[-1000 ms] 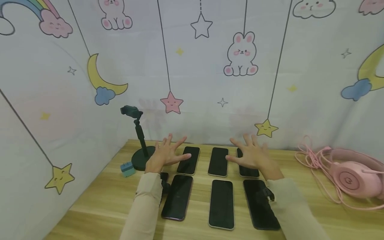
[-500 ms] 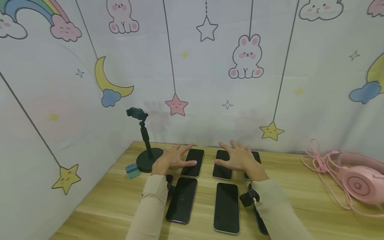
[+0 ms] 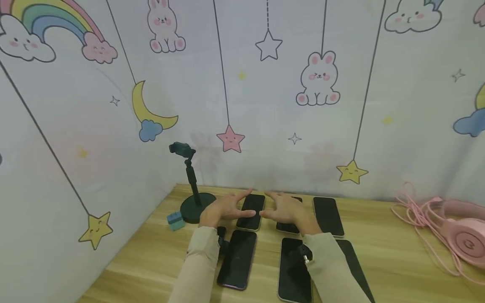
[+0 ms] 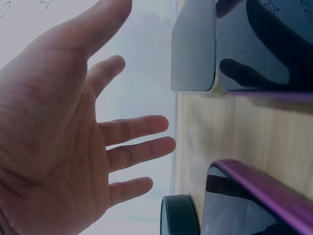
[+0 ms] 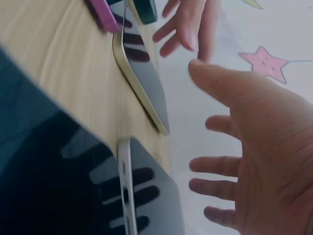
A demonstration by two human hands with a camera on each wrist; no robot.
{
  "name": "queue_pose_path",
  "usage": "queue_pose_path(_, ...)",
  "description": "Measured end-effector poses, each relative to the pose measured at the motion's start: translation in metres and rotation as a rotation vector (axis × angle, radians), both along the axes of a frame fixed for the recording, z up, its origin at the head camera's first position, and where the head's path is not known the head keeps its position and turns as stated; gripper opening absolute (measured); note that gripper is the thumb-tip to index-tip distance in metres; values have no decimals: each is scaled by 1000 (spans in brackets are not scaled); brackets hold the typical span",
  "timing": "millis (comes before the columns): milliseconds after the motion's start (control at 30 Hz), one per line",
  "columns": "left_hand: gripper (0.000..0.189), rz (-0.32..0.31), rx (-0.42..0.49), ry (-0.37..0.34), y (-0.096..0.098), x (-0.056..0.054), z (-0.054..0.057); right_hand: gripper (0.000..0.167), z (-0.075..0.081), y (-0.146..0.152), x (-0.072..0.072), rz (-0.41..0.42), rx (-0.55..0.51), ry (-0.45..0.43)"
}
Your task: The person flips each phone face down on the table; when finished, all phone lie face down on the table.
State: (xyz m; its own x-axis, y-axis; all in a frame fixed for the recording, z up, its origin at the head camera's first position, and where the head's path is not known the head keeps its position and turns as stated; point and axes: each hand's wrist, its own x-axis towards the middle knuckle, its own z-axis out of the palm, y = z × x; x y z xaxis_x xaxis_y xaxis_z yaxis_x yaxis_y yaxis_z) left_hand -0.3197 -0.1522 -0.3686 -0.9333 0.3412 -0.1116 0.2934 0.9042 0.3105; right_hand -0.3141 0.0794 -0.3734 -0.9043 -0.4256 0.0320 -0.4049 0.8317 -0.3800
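Your left hand (image 3: 223, 208) and right hand (image 3: 286, 209) hang empty, fingers spread wide, near flat, black-screened rectangular smartphones (image 3: 237, 260) lying in two rows on the wood-grained surface (image 3: 394, 263). The pink plastic headphones (image 3: 459, 230) bear a round ear-cup emblem (image 3: 470, 244), perhaps a letter, too small to read.

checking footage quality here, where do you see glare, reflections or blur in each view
Head view: flat, even light, no strong glare on the phones; left wrist view: pale backdrop nearly washed out, upper phone mirroring a dark hand shape; right wrist view: finger-like reflections on several screens, lower-left phone looking soft-edged.
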Motion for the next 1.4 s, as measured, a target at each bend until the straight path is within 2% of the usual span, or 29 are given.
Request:
queue_pose_path(133, 87, -12, 14, -38, 3, 1, -5, 78, -9, -5, -2, 0, -37, -45)
queue_pose_path(267, 89, -18, 21, -47, 5, 0, -7, 76, -11, -10, -2, 4, -58, -62)
queue_pose_path(500, 93, -43, -42, -57, 11, -4, -2, 76, -8, -14, -1, 52, -33, -99)
queue_pose_path(667, 92, -62, -73, -70, 16, -5, 2, 74, -8, -13, -3, 122, -79, -119)
queue_pose_path(767, 92, -59, -75, -67, 18, -5, 2, 73, -7, -13, -4, 164, -115, -154)
queue_pose_path(967, 94, -57, -67, -76, 21, -2, 0, 70, -6, -12, -1, 177, -135, -220)
queue_pose_path(1267, 98, -69, -23, -123, 25, -5, 6, 59, -1, -12, -4, 211, -100, -219)
queue_pose_path(1400, 101, -64, -56, -124, 24, -3, 4, 55, -2, -14, -3, 237, -139, -245)
